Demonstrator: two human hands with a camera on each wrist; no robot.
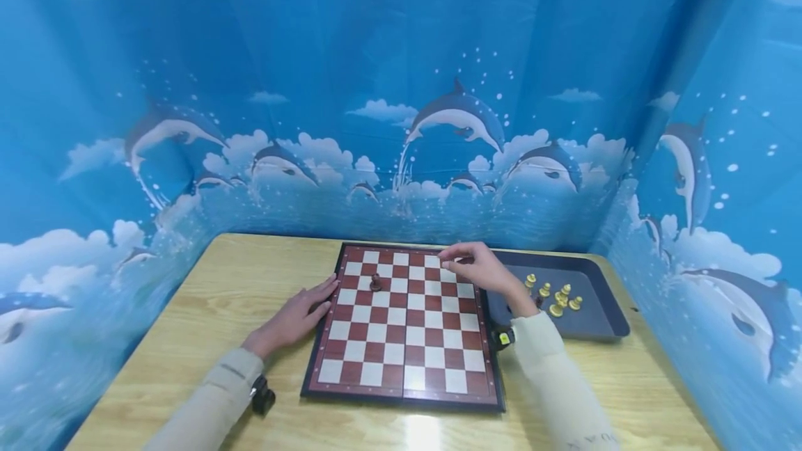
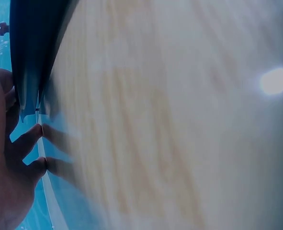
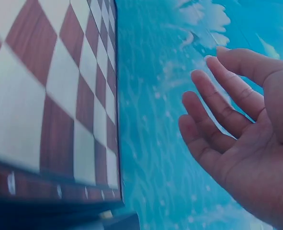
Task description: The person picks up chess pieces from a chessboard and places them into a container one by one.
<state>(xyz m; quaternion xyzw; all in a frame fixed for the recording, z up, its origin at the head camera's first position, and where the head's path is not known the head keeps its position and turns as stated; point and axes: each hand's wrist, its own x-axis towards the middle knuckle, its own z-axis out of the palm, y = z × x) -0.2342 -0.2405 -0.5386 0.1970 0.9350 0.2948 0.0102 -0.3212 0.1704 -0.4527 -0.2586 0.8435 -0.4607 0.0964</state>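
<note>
A folding chessboard (image 1: 401,326) with red-brown and white squares lies on the table. One dark chess piece (image 1: 376,282) stands on its far left part. My left hand (image 1: 294,315) rests beside the board's left edge, fingertips right at the rim. In the left wrist view, fingers of the left hand (image 2: 12,158) touch the tabletop next to the dark board side (image 2: 33,52). Over the board's far right corner hangs my right hand (image 1: 481,268), holding nothing. The right wrist view shows the right hand (image 3: 246,124) with spread, relaxed fingers, above the board's level.
On the right of the board, a dark grey tray (image 1: 601,312) holds several gold chess pieces (image 1: 562,296) and a dark one (image 1: 539,302) partly behind my right wrist. Wood-grain table (image 1: 238,277) extends to the left. A blue dolphin-print curtain (image 1: 376,54) encloses the back and sides.
</note>
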